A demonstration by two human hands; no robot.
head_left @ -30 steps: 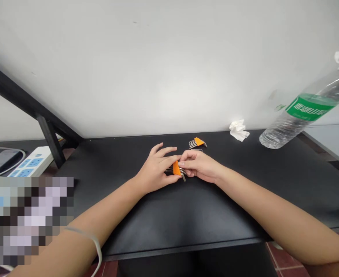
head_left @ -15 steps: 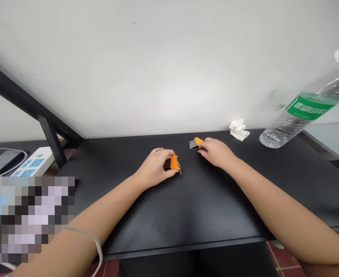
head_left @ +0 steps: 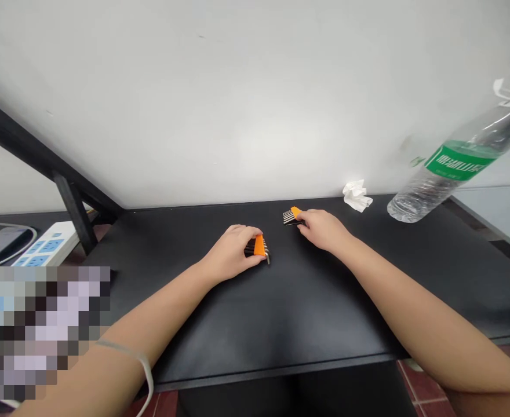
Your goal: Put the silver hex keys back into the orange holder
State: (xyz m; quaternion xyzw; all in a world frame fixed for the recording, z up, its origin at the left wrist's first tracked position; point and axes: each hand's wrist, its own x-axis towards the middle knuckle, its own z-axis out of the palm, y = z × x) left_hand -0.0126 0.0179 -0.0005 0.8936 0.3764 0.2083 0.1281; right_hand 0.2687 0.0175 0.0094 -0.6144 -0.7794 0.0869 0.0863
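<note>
On my feed the left hand is curved around the near orange hex-key holder, pinching it across its width, thumb on the near edge and fingers on the far edge. The bent ends of its hex keys poke out on the right, and their dark shafts run back beneath the palm. I have this set at about the middle of the black tabletop.

Farther off and a little to the right, the right hand is at the far orange hex-key holder, thumb and forefinger at its right end. The hand covers much of that end from my angle, so I cannot tell whether the fingertips are closed on it. The silvery shafts of this set fan out to the left, near the wall. I see the two holders apart, and the hands apart as well.

Right of the far set I have a crumpled white tissue, then a clear plastic bottle with a green label. Off to the left lies a white power strip with blue sockets.
</note>
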